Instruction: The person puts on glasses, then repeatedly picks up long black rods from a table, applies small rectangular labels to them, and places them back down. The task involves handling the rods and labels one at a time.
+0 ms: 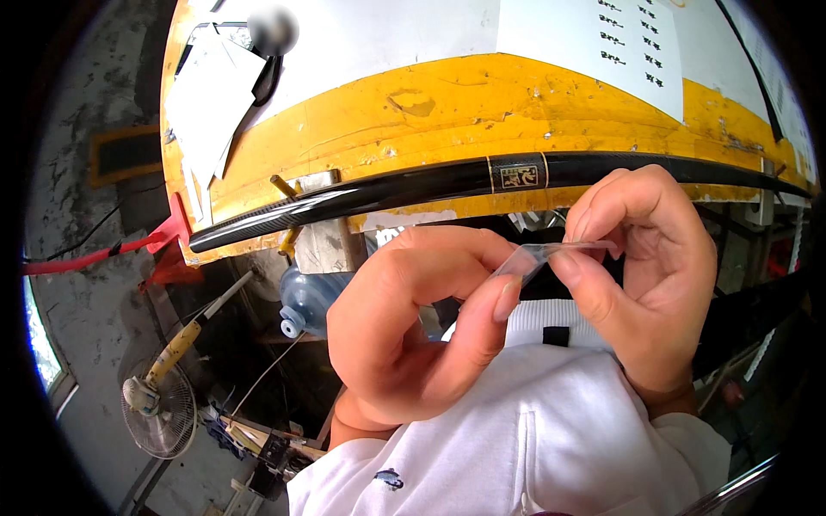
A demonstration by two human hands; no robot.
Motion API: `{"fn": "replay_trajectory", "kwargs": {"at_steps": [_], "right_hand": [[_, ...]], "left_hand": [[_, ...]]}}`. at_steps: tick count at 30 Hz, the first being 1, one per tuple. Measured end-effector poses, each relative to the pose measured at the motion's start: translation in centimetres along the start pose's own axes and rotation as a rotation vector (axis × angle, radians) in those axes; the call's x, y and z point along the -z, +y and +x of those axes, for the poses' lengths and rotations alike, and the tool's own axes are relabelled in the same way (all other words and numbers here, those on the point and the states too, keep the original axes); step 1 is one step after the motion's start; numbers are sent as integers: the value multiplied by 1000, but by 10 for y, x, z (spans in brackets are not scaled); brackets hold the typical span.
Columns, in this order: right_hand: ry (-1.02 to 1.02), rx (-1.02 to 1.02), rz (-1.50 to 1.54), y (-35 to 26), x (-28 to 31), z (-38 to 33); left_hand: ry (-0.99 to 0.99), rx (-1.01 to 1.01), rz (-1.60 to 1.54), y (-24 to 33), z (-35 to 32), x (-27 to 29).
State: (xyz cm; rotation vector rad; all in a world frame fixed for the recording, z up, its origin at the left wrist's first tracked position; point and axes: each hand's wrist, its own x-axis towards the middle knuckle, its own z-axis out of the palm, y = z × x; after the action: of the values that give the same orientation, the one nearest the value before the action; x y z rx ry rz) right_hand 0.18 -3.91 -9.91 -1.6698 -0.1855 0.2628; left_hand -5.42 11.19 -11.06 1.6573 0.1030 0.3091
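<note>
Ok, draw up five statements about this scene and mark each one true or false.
1. The left hand and the right hand both pinch a piece of clear plastic film. True.
2. The glossy black pole lies across the person's lap. False: it lies along the near edge of the yellow worktable.
3. A white printed sheet lies on the yellow worktable. True.
4. The large water jug is red. False: it is translucent blue.
5. The electric fan stands on the yellow worktable. False: it is off the table, at the person's left.
</note>
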Motion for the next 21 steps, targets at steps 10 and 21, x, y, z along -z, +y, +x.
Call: {"fn": "replay_trajectory", "kwargs": {"at_steps": [10, 21], "right_hand": [[37, -89, 269, -6, -6, -10], [46, 296, -458, 15, 4, 1]], "left_hand": [[-80, 65, -282, 3, -4, 4], [65, 141, 151, -6, 2, 2]]}}
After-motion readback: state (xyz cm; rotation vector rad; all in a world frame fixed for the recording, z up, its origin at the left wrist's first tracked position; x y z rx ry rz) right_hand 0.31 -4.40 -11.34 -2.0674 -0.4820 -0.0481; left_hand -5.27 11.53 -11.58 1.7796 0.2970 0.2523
